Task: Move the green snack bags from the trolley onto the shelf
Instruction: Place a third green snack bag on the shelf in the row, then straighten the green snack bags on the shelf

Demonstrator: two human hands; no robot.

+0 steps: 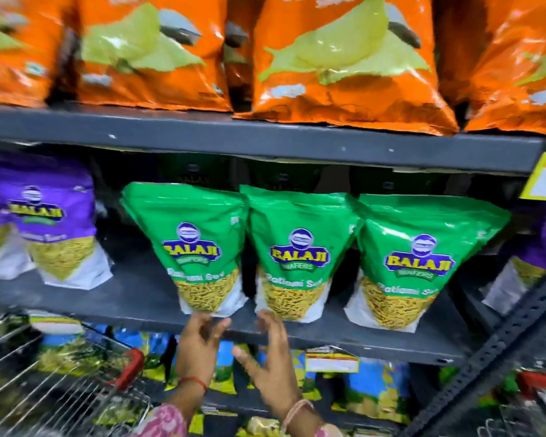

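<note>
Standing on shelf [139,305]: three green snack bags [300,257]; trolley [60,383] holding packets.

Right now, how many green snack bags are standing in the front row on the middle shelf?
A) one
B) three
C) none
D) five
B: three green snack bags stand side by side at the front of the middle shelf, a left one, a middle one and a right one, with purple bags off to the side.
</note>
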